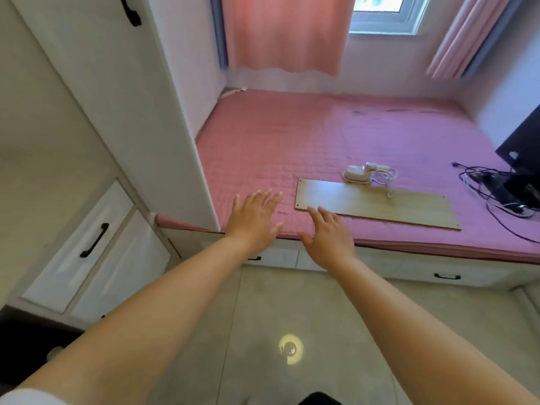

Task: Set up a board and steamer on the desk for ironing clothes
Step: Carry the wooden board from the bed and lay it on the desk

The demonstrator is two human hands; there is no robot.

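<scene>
A long pale wooden board (pixel 377 203) lies flat on the pink quilted bed (pixel 292 147), near its front edge. A small white steamer (pixel 361 174) with a coiled white cord stands at the board's far edge. My left hand (pixel 252 217) is stretched out over the bed's front edge, fingers straight and spread, left of the board and holding nothing. My right hand (pixel 330 232) reaches forward with its fingers straight; the fingertips are at the board's near left corner. Both hands are empty.
A white wardrobe (pixel 131 112) stands at the left with drawers (pixel 87 247) below it. Black cables and a dark device (pixel 502 188) lie on the bed's right side. Drawers (pixel 444 276) run under the bed. Pink curtains and a window are behind. Grey floor below.
</scene>
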